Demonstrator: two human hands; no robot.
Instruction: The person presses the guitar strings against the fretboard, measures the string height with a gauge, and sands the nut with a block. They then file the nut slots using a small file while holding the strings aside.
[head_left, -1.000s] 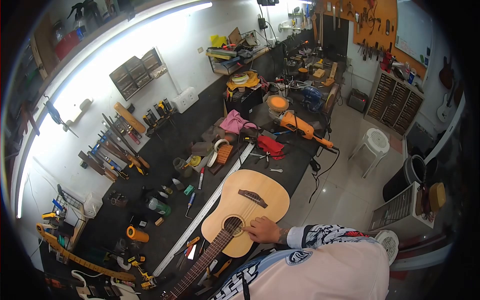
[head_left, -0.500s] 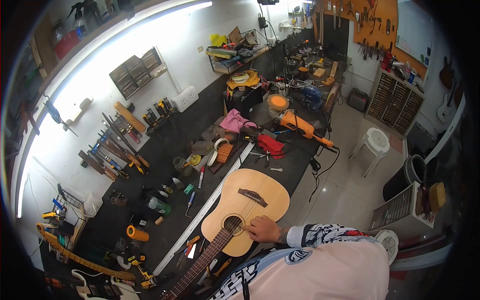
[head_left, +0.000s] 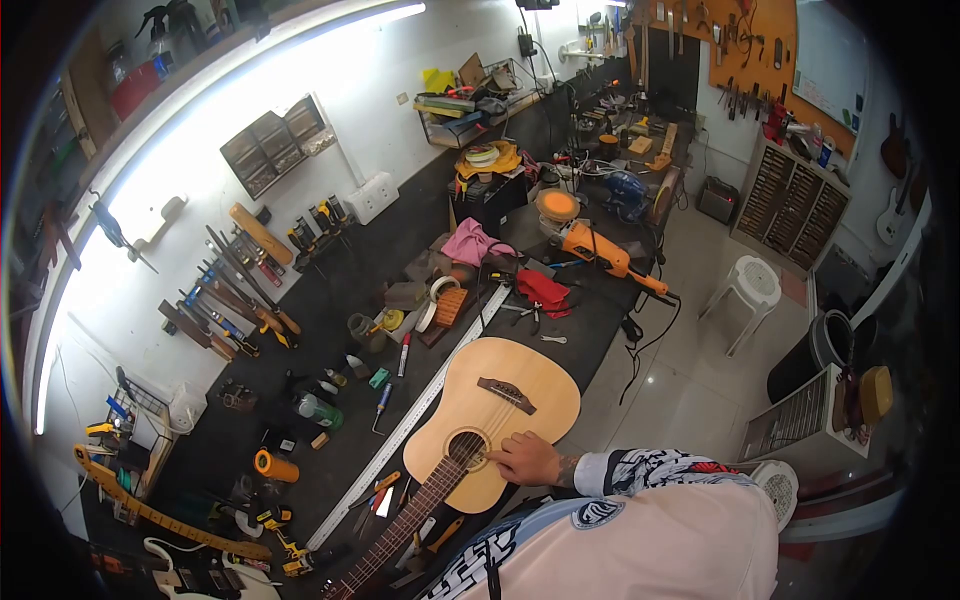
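An acoustic guitar (head_left: 545, 375) with a pale wooden top lies across the near side of the bench, its neck running down to the lower left. My right hand (head_left: 528, 460) rests on the top beside the soundhole (head_left: 466, 447). Its fingers reach out loosely to the strings at the hole's edge, and no held object shows. The dark bridge (head_left: 506, 394) sits farther up the body. My left hand is out of sight; only part of that sleeve (head_left: 480, 560) shows at the bottom.
A long metal ruler (head_left: 400, 430) lies along the guitar's left side. Around it are a yellow drill (head_left: 285, 540), an orange roll (head_left: 276, 466), and a red cloth (head_left: 543, 291). An orange power tool (head_left: 605, 252) lies farther back. A white stool (head_left: 745, 285) stands on the floor.
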